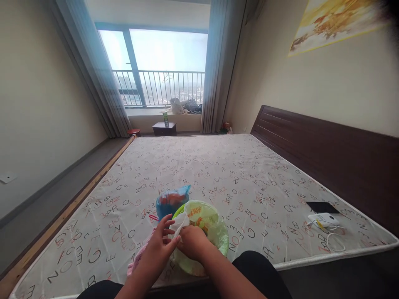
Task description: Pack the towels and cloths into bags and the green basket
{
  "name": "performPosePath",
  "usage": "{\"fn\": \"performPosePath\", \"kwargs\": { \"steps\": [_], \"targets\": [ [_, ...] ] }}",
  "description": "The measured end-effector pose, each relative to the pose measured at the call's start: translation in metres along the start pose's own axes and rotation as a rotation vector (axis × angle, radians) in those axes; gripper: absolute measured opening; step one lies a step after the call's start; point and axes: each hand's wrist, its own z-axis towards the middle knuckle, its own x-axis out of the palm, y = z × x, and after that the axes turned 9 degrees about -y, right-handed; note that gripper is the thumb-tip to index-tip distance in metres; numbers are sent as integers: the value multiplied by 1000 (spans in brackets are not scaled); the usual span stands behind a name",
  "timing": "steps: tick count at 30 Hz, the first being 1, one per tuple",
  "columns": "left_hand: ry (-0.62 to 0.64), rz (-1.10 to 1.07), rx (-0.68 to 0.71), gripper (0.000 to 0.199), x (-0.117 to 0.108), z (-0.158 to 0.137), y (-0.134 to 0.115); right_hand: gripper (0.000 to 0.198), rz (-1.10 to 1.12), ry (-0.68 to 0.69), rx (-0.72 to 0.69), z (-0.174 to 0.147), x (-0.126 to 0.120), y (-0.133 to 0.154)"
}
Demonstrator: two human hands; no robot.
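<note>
Close in front of me on the mattress stands a round green basket (pixel 227 232), lined with a pale plastic bag (pixel 213 211) that has orange print. Some orange and yellow stuff shows inside, too blurred to name. At its left rim my left hand (pixel 163 236) holds a gathered white part of the bag between thumb and fingers. My right hand (pixel 191 241) is closed with curled fingers at the same gathered part, over the basket's near left side. A blue plastic bag (pixel 171 201) with something reddish inside sits just beyond my left hand. Pink cloth (pixel 137 259) lies partly under my left forearm.
The letter-printed mattress (pixel 193 166) spreads ahead, with a dark headboard (pixel 311 137) on the right. A black phone-like slab (pixel 322 207) and a white device (pixel 324 220) with a cable lie at right. Beyond the bed stands a small dark table (pixel 164 129) by the window.
</note>
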Motion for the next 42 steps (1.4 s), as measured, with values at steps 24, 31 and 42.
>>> {"fn": "performPosePath", "kwargs": {
  "steps": [24, 31, 42],
  "targets": [
    [156, -294, -561, 38, 37, -31, 55, 56, 3, 167, 97, -84, -21, 0],
    [-40, -502, -522, 32, 53, -32, 58, 58, -41, 95, 114, -78, -14, 12],
    [-196, -386, -432, 7, 53, -16, 65, 51, 41, -5, 109, -62, 8, 25]
  ]
}}
